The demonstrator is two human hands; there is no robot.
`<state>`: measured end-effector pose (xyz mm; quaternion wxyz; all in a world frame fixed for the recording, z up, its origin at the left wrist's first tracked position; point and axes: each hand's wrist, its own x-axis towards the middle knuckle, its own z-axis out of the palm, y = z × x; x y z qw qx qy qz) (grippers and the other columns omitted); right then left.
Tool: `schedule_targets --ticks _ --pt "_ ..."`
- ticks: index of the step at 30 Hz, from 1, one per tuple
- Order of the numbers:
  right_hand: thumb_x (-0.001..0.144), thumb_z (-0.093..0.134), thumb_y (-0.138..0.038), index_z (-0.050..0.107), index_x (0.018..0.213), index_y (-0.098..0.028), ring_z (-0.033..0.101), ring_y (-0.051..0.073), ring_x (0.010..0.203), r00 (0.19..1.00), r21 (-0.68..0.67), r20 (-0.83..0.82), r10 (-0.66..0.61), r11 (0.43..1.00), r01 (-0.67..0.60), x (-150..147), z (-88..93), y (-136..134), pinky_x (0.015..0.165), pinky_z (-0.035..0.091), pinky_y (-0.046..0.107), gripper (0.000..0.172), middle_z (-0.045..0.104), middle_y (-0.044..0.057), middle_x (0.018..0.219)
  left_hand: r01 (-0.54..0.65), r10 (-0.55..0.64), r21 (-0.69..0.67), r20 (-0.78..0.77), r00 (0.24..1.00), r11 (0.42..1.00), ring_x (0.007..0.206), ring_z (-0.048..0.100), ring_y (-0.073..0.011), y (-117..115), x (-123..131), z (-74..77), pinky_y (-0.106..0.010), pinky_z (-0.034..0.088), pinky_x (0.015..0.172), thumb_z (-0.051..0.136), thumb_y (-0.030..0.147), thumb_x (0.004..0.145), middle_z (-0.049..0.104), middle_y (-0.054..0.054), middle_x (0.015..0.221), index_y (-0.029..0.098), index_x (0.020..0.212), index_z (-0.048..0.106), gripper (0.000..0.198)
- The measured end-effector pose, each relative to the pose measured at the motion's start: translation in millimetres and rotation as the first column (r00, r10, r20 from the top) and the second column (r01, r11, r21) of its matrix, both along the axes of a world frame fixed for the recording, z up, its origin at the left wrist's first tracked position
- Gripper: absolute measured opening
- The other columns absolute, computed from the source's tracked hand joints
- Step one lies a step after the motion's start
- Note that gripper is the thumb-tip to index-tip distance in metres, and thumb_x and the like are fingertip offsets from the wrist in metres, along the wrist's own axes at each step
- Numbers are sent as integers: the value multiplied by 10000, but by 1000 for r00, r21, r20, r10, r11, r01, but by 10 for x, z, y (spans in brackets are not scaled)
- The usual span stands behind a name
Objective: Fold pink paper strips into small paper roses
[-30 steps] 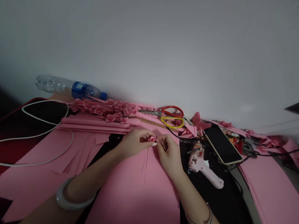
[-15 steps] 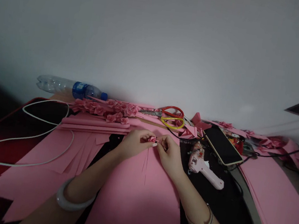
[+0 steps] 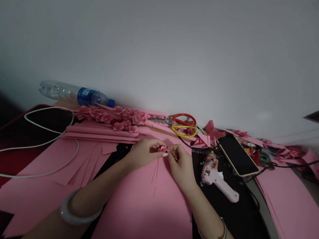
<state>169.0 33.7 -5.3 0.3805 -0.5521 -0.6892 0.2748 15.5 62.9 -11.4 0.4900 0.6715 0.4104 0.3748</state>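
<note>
A small pink paper flower (image 3: 162,149) is pinched between the thumb and fingers of my left hand (image 3: 143,152), above the middle of a pink paper sheet (image 3: 147,215). My right hand (image 3: 182,165) meets it from the right, thumb and forefinger closed at the flower's right edge. What exactly lies between those right fingertips is too small to make out. Thin dark lines run down below the flower; whether they are threads or marks on the sheet I cannot tell.
Behind my hands lie several finished paper roses (image 3: 127,117) and scissors (image 3: 183,125) with red and yellow handles. A glue gun (image 3: 219,179) and a phone (image 3: 238,155) are to the right. On the left are a plastic bottle (image 3: 85,95), a white cable (image 3: 24,153) and pink sheets (image 3: 31,193).
</note>
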Motion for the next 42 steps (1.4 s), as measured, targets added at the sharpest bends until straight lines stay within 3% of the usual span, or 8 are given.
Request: schedule_targets --ticks 42 --pt "787 481 -122 506 784 -174 353 111 526 1000 2 5 -12 1000 12 -11 21 -13 498 270 219 58 373 -59 578 1 -1 -12 6 1000 1000 686 549 -131 -9 5 20 -218 425 619 596 208 727 607 -6 734 152 801 626 98"
